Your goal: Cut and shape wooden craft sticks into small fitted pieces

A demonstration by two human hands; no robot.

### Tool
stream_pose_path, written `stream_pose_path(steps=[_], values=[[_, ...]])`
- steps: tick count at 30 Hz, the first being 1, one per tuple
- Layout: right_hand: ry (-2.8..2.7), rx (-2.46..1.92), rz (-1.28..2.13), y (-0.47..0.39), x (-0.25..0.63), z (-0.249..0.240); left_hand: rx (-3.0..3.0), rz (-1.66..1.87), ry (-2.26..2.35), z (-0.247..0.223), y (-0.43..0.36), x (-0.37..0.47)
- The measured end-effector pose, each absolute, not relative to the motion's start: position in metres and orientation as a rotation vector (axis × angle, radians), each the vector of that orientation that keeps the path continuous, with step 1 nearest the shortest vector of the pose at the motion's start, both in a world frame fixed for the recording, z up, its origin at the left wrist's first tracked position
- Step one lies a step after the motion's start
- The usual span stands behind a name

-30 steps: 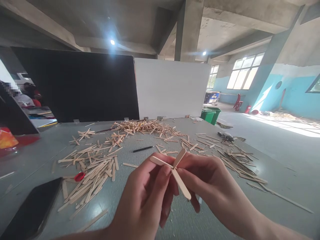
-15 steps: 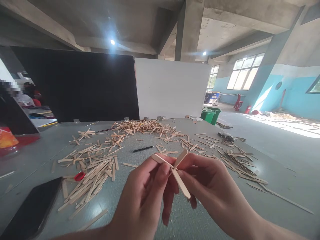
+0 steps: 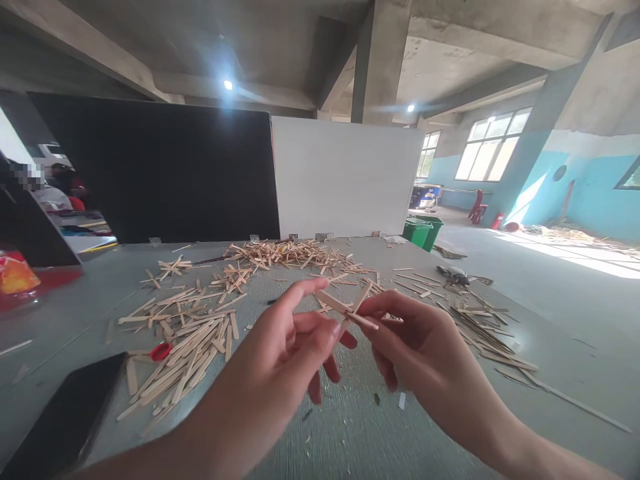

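Several flat wooden craft sticks (image 3: 333, 302), crossed into a small star-like shape, are held up between my hands above the table. My right hand (image 3: 425, 347) pinches the right side of the crossing between thumb and index finger. On the other side, my left hand (image 3: 280, 353) has its thumb and a curled finger at the lower stick, while its index finger is raised along the upper left stick. The fingers partly cover where the sticks meet. Under and behind the hands, a pen is mostly hidden by my left hand.
Loose craft sticks (image 3: 200, 340) lie in piles to the left, with another heap (image 3: 295, 253) at the back. A phone (image 3: 65, 413) and a red ring (image 3: 161, 351) are at left. Thin strips (image 3: 495, 333) lie at right. Black (image 3: 175, 173) and white panels (image 3: 345, 177) stand behind.
The crossed sticks have turned in my hands, the front stick swinging up and to the right. My left index finger has lifted off, and the left hand has opened slightly.
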State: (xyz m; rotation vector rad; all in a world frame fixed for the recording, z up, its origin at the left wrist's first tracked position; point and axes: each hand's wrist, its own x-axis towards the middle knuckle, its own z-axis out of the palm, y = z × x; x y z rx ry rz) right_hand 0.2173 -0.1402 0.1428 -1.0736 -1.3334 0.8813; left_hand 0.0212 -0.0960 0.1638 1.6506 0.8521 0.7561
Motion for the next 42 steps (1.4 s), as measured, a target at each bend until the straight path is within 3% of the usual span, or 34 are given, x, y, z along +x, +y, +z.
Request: stream_pose_path(steps=[6, 13, 31, 42], values=[[-1.376, -1.113, 0.855, -0.143, 0.219, 0.141, 1.525, 0.622, 0.705, 0.174, -0.09, 0.019], [-1.351, -1.025, 1.102, -0.139, 0.22, 0.142, 1.469, 0.62, 0.645, 0.169, -0.094, 0.027], [-1.251, -0.985, 1.279, -0.138, 0.223, 0.149, 1.595, 0.649, 0.606, 0.163, -0.097, 0.03], [-1.609, -1.387, 0.691, -0.136, 0.239, 0.149, 1.961, 0.608, 0.906, 0.178, -0.081, 0.014]])
